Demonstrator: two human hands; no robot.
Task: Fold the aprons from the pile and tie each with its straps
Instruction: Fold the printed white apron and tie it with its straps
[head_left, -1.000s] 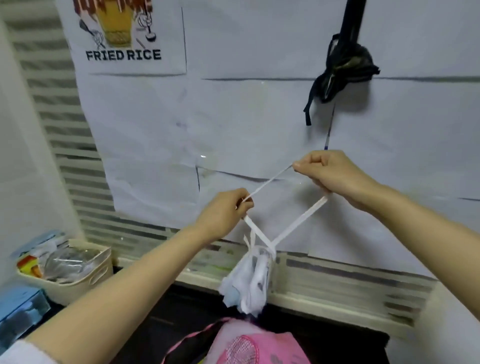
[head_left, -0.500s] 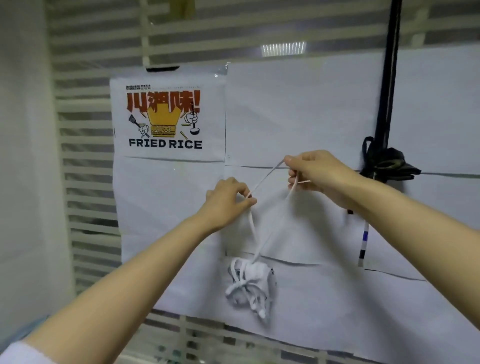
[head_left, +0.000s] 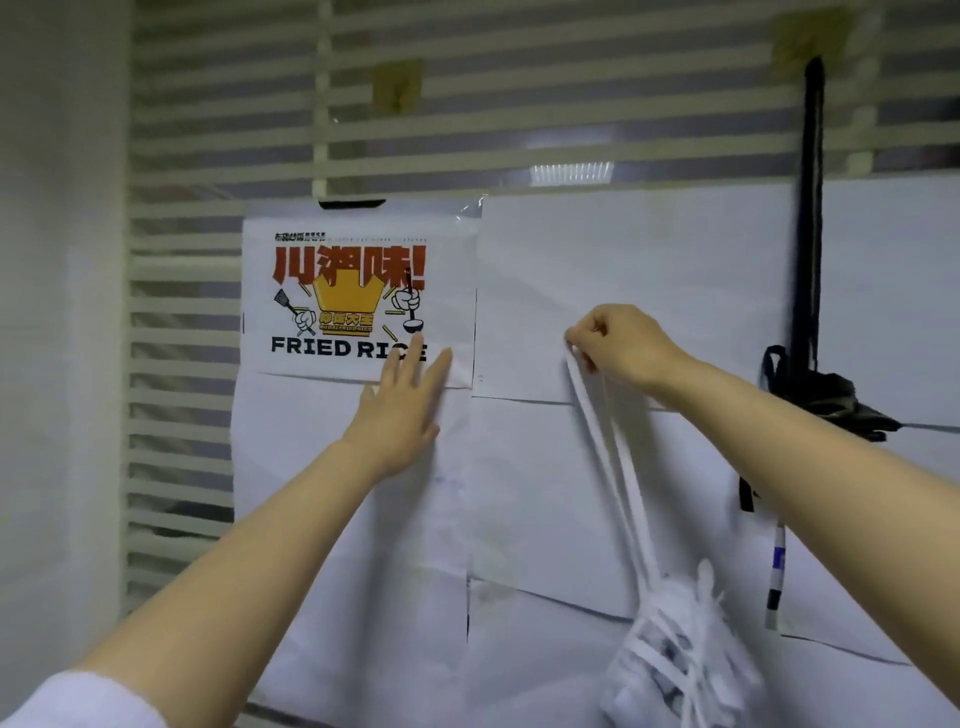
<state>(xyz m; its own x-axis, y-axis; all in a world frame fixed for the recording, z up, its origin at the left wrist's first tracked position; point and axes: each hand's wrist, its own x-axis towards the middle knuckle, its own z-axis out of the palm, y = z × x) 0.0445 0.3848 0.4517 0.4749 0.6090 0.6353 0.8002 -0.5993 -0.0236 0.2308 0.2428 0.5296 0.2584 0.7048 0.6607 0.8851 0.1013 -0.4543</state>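
While the right hand (head_left: 618, 348) pinches its straps (head_left: 610, 457), the white apron (head_left: 670, 639) hangs bundled and looks tied. The left hand (head_left: 402, 410) is spread flat, holding nothing. No pile shows.

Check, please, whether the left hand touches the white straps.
Apart. Head view: papered wall shows between the left hand and the straps, which the right hand pinches.

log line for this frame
left hand open near printed fried rice poster | right hand pinches white fabric straps | tied white apron bundle hangs below
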